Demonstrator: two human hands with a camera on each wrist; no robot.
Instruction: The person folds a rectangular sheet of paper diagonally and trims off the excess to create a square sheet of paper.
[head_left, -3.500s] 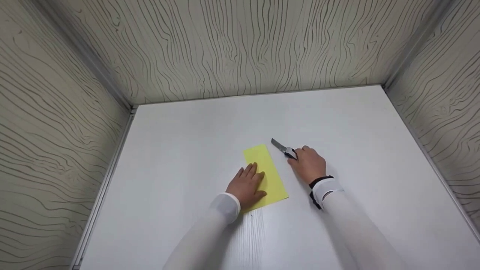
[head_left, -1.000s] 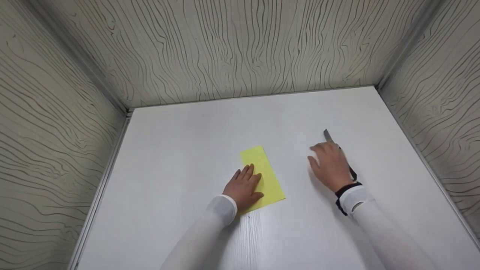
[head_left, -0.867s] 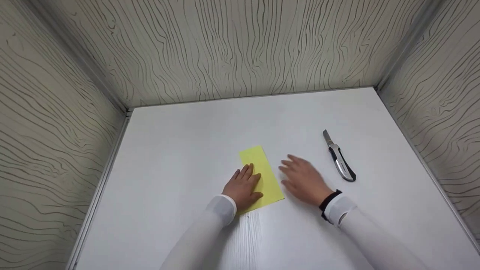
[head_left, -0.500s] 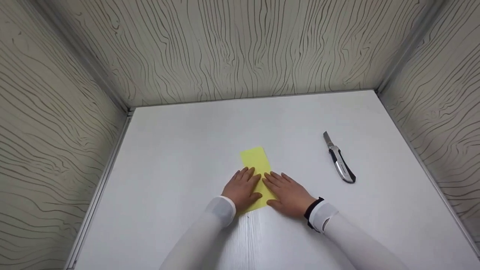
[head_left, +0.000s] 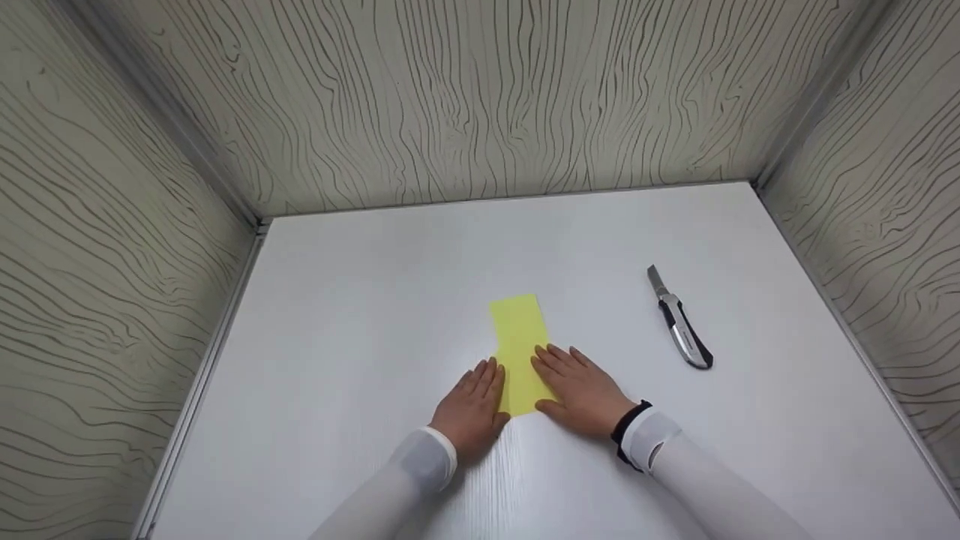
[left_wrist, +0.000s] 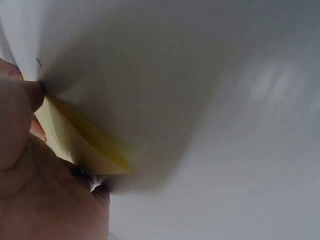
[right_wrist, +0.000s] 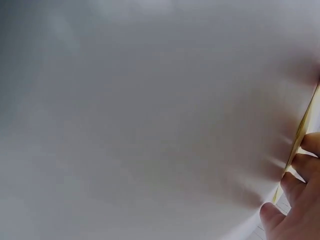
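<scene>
A yellow sheet of paper (head_left: 521, 330) lies on the white table between my two hands. My left hand (head_left: 469, 412) is along its left edge, fingers straight and thumb at the near corner. In the left wrist view, the edge of the paper (left_wrist: 95, 142) bulges up off the table beside the fingers. My right hand (head_left: 585, 394) rests with straight fingers on the paper's right edge; the right wrist view shows its fingertips along the thin yellow edge. To the right, out of both hands, lies a utility knife (head_left: 686, 334) with its blade extended.
The white table (head_left: 375, 285) is bounded by wood-grain panels (head_left: 450, 97) at the back and on both sides. Grey metal rails (head_left: 202, 375) run along its left side. The knife's bare blade (head_left: 655, 278) points toward the back.
My right hand set the utility knife down on the right and came back to the paper's right edge. My left hand slid left and nearer off the paper's middle, and the paper turned slightly.
</scene>
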